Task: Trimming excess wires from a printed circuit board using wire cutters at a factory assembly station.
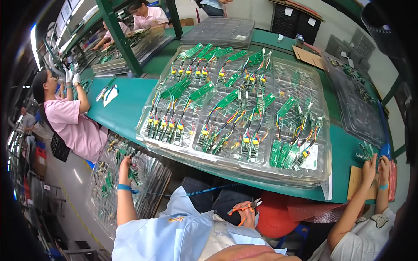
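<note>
My left hand, with a blue strap at the wrist, reaches out to the left over a clear plastic tray of circuit boards. Its fingers are closed at the edge of a green circuit board; the grip itself is partly hidden. Close to my lap, my right hand is wrapped round orange-handled cutters, whose jaws point to the upper right. In front of me a clear compartment tray lies on the green table, holding rows of wired green boards with yellow parts.
A stack of clear trays stands low at my left. A red stool is under the table. To the right, a co-worker's hands hold a board. More trays lie at the back. Another co-worker sits at the left.
</note>
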Demonstrator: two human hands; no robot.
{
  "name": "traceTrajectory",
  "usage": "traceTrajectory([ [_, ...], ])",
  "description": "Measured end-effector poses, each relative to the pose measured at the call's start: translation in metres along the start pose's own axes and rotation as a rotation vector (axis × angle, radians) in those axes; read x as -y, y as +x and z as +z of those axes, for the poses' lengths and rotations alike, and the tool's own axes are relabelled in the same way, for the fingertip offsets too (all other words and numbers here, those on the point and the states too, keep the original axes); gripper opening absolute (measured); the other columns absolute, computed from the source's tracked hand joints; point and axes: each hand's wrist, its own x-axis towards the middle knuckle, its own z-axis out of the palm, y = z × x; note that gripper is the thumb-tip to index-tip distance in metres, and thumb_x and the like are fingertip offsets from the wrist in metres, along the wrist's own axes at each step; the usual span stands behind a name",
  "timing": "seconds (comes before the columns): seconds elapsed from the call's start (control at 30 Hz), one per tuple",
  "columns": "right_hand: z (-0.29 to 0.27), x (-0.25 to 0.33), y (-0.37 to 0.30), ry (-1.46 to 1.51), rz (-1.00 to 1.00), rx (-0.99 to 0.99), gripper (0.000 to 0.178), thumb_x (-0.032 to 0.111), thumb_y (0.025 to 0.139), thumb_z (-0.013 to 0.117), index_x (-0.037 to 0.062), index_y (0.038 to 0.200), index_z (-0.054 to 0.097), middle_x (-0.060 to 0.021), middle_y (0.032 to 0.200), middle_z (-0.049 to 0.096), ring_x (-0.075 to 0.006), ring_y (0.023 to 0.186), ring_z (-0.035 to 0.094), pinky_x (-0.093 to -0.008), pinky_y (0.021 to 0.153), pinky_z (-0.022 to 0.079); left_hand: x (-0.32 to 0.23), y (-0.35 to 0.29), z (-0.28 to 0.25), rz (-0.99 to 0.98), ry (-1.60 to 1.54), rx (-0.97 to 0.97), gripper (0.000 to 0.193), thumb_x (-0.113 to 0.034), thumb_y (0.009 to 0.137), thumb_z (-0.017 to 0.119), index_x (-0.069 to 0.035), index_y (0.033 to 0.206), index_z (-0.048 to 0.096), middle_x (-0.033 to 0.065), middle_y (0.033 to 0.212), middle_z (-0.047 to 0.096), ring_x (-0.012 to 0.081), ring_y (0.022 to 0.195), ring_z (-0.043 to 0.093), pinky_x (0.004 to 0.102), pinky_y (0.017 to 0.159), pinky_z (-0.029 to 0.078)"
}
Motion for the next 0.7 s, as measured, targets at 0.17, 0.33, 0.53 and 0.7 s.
traceTrajectory([
  [0.17, 0.002, 0.012, 0.009, -0.207, 0.104, 0.057, 0.019, 0.013, 0.083, 0.042, 0.0023, 0.099, 0.040, -0.0137, 0.087, 0.049, -0.0220, 0.078, 0.049, -0.0330, 0.071, 0.042, -0.021, -0.027, -0.001, -0.162, -0.284, -0.061, 0.017, -0.011, 0.071, 0.041, -0.017, 0.086, 0.046, -0.0010, 0.064, 0.042, 0.0109, 0.052, 0.046, 0.0233, 0.049, 0.038],
  [0.33, 0.004, 0.021, 0.007, -0.331, 0.144, 0.013, 0.018, 0.012, 0.083, 0.042, 0.0018, 0.098, 0.041, -0.0124, 0.088, 0.049, -0.0202, 0.078, 0.048, -0.0304, 0.072, 0.042, -0.057, -0.039, 0.013, 0.005, -0.303, 0.005, 0.020, -0.010, 0.070, 0.039, -0.016, 0.088, 0.044, 0.0011, 0.064, 0.042, 0.0107, 0.052, 0.044, 0.0229, 0.049, 0.037],
  [0.53, 0.008, 0.018, 0.003, -0.406, 0.174, 0.000, 0.018, 0.010, 0.083, 0.042, 0.0019, 0.099, 0.041, -0.0109, 0.088, 0.049, -0.0178, 0.079, 0.047, -0.0278, 0.072, 0.040, -0.113, -0.029, 0.027, 0.160, -0.282, 0.141, 0.023, -0.008, 0.071, 0.035, -0.014, 0.092, 0.043, 0.0027, 0.064, 0.042, 0.0110, 0.053, 0.042, 0.0218, 0.051, 0.036],
  [0.7, 0.022, 0.020, 0.003, -0.562, 0.202, 0.037, 0.019, 0.008, 0.082, 0.043, 0.0019, 0.100, 0.041, -0.0095, 0.088, 0.048, -0.0154, 0.080, 0.046, -0.0253, 0.073, 0.039, -0.174, 0.025, 0.085, 0.476, 0.026, 0.048, 0.019, -0.014, 0.076, 0.040, -0.011, 0.095, 0.046, 0.0029, 0.069, 0.045, 0.0099, 0.058, 0.045, 0.0188, 0.052, 0.034],
])
